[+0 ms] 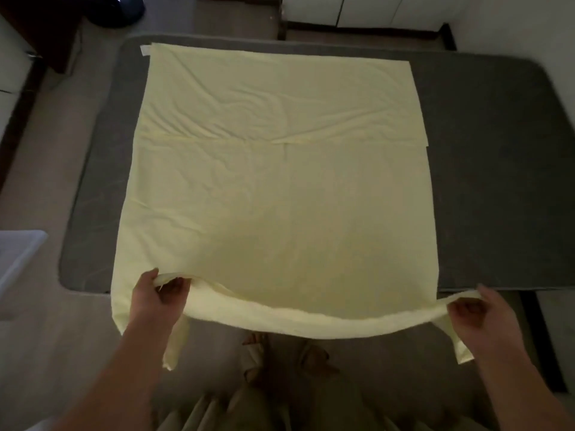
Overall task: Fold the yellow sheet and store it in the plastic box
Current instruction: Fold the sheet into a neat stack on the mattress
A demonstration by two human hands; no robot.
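My left hand (158, 295) and right hand (480, 312) each pinch a near corner of the yellow sheet (280, 188), its soft hem sagging between them. The rest lies flat, lightly creased, on the grey mattress (485, 157); the pale plastic box (17, 259) sits far left.

One yellow sheet (280, 188), bearing one white tag (145, 50) at its far left corner. One grey mattress (485, 169). Two grips: the left grip (154, 297) and the right grip (485, 312). Two hanging sheet ends, one below each grip. One plastic box (15, 259), partly in view at the left edge. Two feet: left foot (256, 356), right foot (314, 357). One dark round object (118, 9), far left.
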